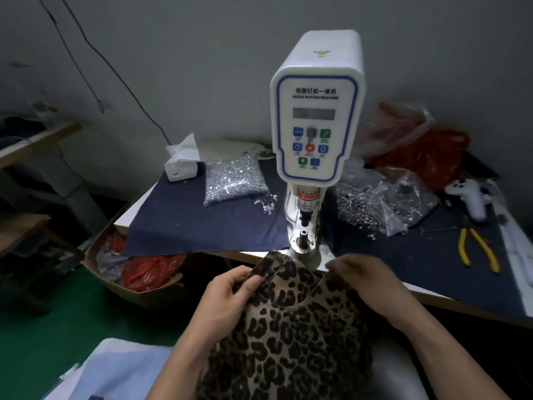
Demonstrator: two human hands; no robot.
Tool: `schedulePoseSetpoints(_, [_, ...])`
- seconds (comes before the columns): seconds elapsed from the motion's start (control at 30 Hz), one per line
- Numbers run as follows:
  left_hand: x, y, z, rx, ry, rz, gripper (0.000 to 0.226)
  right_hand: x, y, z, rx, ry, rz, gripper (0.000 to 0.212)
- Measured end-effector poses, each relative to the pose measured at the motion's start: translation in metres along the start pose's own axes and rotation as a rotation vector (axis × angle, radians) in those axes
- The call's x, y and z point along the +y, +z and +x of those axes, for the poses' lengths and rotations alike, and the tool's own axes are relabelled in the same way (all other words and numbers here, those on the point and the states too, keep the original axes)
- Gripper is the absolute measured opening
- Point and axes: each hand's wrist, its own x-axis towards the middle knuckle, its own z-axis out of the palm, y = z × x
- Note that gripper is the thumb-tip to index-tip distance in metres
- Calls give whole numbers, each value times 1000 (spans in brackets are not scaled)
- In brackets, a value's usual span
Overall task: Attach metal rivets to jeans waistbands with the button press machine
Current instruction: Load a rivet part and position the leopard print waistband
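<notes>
Nearest, at six o'clock, the leopard-print jeans point(291, 336) lie draped over the person's lap, the waistband point(277, 262) lifted toward the table edge point(432, 297). The left hand point(230, 293), at about seven o'clock of the waistband, has its fingers curled round one end of the band and pinches it, probably to keep the layers flat and aligned. The right hand point(366, 278), at four o'clock of the band, has its fingers bent down over the other side of the cloth; it seems to grip the fabric, though the fingertips are hidden, so how firmly I cannot tell. Held this way between the two hands, the band looks stretched for feeding forward, a judgement only. Straight ahead at twelve o'clock stands the button press machine point(315, 111), its lower die point(303, 236) on a round base just beyond the waistband's top edge, with the upper punch point(305, 219) above it and a clear gap between them; the band is not yet under it. To reach it the cloth must rise over the table edge, and the room on both sides of the die base looks open. At ten o'clock of the die lies a bag of silver rivets point(235, 180) on dark cloth point(202, 223); at two o'clock, loose ring parts point(360, 209) spill from clear bags. Farther right, at three o'clock, yellow-handled pliers point(476, 249) rest well apart from the working path.
</notes>
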Motion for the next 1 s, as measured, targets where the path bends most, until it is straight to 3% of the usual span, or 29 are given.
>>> schedulePoseSetpoints(0.07, [4,2,6,15,50,40,20,6,-17,24,332,-21,-104,13])
schedulePoseSetpoints(0.13, [9,5,14,61,82,91,37,13,-35,49,557,-61,-352,10])
schedulePoseSetpoints(0.23, [16,10,38,285,102,131,63,22,-48,89,489,-81,-597,18])
schedulePoseSetpoints(0.33, [18,5,77,495,11,323,71,30,-42,114,405,-11,-754,30])
schedulePoseSetpoints(0.4, [16,-1,108,564,-53,436,64,39,-35,120,484,-28,-770,27])
schedulePoseSetpoints(0.57, [10,1,178,394,-190,584,19,52,-30,120,623,-147,-787,9])
schedulePoseSetpoints(0.67, [-3,13,197,306,-222,628,20,51,-32,119,639,-150,-732,10])
schedulePoseSetpoints(0.9, [-22,21,196,435,-146,601,14,48,-27,120,634,-75,-776,21])
schedulePoseSetpoints(1.0, [-22,22,194,454,-116,570,16,52,-26,120,648,-122,-796,11])
